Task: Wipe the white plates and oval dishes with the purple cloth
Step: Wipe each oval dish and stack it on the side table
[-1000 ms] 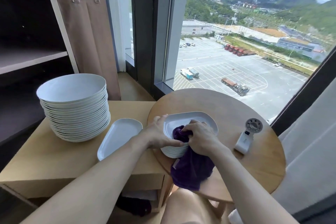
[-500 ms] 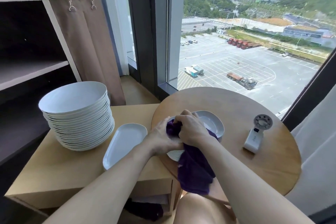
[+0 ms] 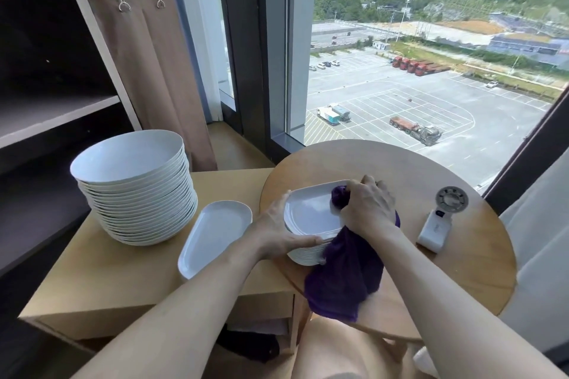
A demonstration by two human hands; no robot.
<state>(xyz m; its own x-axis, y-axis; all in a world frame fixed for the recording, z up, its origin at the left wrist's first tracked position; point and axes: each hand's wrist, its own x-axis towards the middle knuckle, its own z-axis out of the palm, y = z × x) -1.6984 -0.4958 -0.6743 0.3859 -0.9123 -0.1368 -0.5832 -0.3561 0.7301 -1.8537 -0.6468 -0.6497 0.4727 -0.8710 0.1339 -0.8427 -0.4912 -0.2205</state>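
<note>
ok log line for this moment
step: wiping top oval dish | right hand: grips purple cloth on dish | left hand: holds dish stack

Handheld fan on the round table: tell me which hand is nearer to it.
Right. The right hand, gripping the purple cloth, is just left of the fan; the left hand holds the dish stack farther left.

Glossy dishes (image 3: pixel 311 215), matt wooden table (image 3: pixel 431 271)
</note>
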